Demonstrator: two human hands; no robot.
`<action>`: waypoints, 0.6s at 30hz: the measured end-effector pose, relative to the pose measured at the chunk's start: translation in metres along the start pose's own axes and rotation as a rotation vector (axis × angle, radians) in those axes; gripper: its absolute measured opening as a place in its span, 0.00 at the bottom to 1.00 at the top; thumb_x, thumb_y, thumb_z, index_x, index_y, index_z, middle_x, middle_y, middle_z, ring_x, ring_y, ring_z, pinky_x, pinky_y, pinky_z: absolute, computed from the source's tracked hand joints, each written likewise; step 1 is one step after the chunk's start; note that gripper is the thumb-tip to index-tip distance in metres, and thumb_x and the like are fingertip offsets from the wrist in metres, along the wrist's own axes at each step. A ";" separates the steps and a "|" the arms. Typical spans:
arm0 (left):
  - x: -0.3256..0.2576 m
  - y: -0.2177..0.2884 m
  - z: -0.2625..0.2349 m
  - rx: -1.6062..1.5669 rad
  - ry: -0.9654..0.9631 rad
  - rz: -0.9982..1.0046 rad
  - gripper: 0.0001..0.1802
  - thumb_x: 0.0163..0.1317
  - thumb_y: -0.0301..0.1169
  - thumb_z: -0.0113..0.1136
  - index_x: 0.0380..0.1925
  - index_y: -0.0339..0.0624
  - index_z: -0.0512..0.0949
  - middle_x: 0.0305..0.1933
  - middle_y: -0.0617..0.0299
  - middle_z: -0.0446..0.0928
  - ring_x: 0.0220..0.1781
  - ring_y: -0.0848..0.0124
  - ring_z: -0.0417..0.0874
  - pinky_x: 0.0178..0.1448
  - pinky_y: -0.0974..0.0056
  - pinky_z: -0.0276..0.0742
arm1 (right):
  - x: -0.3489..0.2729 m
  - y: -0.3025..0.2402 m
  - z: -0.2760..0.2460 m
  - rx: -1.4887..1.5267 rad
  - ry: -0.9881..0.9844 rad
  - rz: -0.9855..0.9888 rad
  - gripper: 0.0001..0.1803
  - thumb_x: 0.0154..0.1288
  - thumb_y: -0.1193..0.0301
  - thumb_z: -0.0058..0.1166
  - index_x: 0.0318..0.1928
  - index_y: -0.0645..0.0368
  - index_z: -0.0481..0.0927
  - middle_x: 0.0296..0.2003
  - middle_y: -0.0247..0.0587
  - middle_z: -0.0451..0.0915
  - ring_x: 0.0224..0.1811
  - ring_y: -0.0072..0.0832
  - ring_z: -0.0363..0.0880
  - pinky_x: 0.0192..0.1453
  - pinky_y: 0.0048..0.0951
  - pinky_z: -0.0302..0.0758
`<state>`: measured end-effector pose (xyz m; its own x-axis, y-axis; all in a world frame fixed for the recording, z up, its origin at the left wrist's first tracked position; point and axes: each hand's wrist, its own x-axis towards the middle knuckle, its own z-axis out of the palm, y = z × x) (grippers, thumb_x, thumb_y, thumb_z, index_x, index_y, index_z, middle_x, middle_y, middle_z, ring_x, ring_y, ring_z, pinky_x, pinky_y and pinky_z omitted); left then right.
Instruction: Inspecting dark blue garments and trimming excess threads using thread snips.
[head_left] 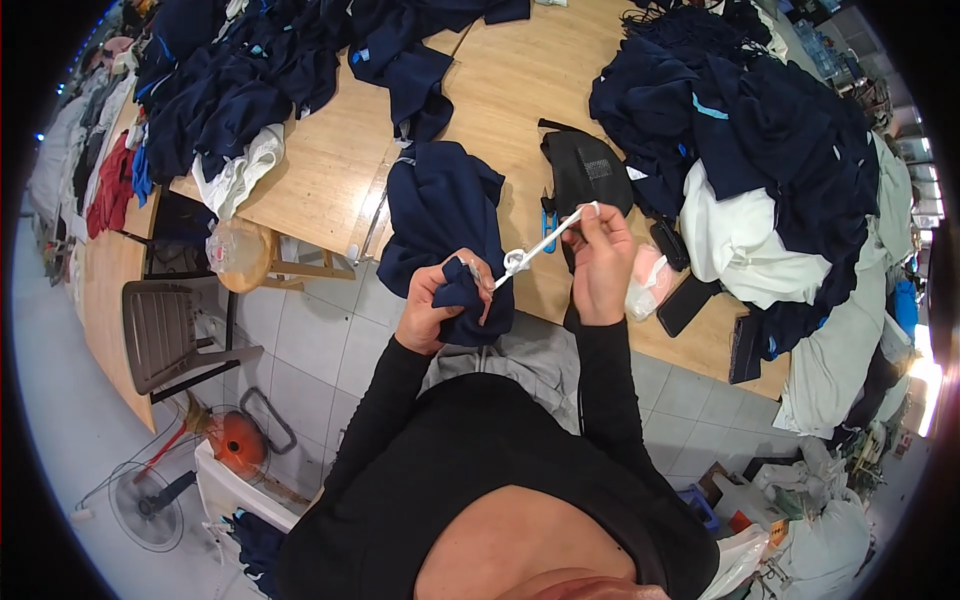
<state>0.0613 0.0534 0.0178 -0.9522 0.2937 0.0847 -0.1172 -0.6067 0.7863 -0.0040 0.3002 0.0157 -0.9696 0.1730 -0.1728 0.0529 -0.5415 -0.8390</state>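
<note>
My left hand (440,305) is closed on a bunched part of a navy garment (440,200), which hangs over the table's front edge towards my lap. A white cord (545,245) runs from beside the left fingers up to my right hand (603,265). The right thumb and fingers pinch its far end, and the cord is stretched fairly straight between both hands. Partway along, close to the left hand, it has a small loop or knot. Whether the cord comes out of the garment is hidden by the left fingers. Blue-handled thread snips (549,228) lie just behind the cord.
Navy garment piles cover the table (520,80) at the left (240,90) and right (770,130), with white cloth (735,235) beneath. A black cloth item (585,165), a dark phone (688,307) and a pink packet (652,280) lie near my right hand. Left stand a stool (250,265) and chair (160,335).
</note>
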 end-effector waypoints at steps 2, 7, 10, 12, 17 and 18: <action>-0.005 -0.005 -0.002 -0.244 -0.044 0.083 0.12 0.61 0.24 0.65 0.42 0.26 0.87 0.48 0.50 0.82 0.40 0.63 0.86 0.44 0.61 0.83 | 0.019 -0.009 -0.019 -0.017 0.007 -0.051 0.05 0.86 0.70 0.62 0.49 0.58 0.85 0.42 0.36 0.89 0.44 0.27 0.90 0.49 0.30 0.84; -0.013 0.015 -0.003 0.103 0.022 -0.049 0.10 0.60 0.26 0.61 0.38 0.29 0.82 0.47 0.50 0.78 0.34 0.59 0.83 0.61 0.50 0.83 | 0.040 -0.047 -0.044 -0.081 0.157 -0.163 0.07 0.87 0.68 0.62 0.50 0.59 0.84 0.40 0.35 0.88 0.40 0.23 0.88 0.46 0.28 0.85; -0.003 0.006 -0.007 0.003 0.079 0.077 0.15 0.57 0.27 0.59 0.41 0.28 0.83 0.48 0.50 0.78 0.38 0.57 0.85 0.58 0.55 0.84 | 0.033 -0.049 -0.037 -0.082 0.031 -0.173 0.07 0.88 0.67 0.61 0.50 0.58 0.84 0.40 0.35 0.88 0.40 0.24 0.88 0.47 0.29 0.85; -0.002 0.006 -0.011 -0.040 0.087 0.113 0.10 0.60 0.23 0.63 0.40 0.27 0.84 0.51 0.49 0.81 0.42 0.61 0.86 0.45 0.59 0.85 | 0.024 -0.047 -0.038 -0.100 0.019 -0.156 0.08 0.88 0.67 0.61 0.50 0.59 0.83 0.40 0.35 0.88 0.40 0.24 0.87 0.47 0.28 0.85; 0.001 0.007 -0.018 -0.018 0.155 0.129 0.13 0.66 0.29 0.68 0.45 0.29 0.84 0.53 0.51 0.80 0.42 0.62 0.85 0.48 0.60 0.82 | 0.003 -0.038 -0.054 -0.350 -0.024 -0.104 0.09 0.86 0.71 0.62 0.56 0.63 0.85 0.43 0.37 0.88 0.44 0.23 0.88 0.48 0.26 0.84; 0.003 0.005 -0.016 -0.055 0.157 0.120 0.14 0.68 0.31 0.70 0.46 0.29 0.84 0.53 0.51 0.80 0.43 0.62 0.85 0.49 0.60 0.82 | 0.000 -0.032 -0.056 -0.554 -0.002 -0.102 0.11 0.84 0.73 0.63 0.60 0.64 0.86 0.45 0.39 0.89 0.46 0.23 0.88 0.49 0.25 0.84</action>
<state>0.0535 0.0392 0.0121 -0.9920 0.1005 0.0759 -0.0113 -0.6712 0.7412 0.0077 0.3632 0.0141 -0.9768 0.2000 -0.0760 0.0757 -0.0093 -0.9971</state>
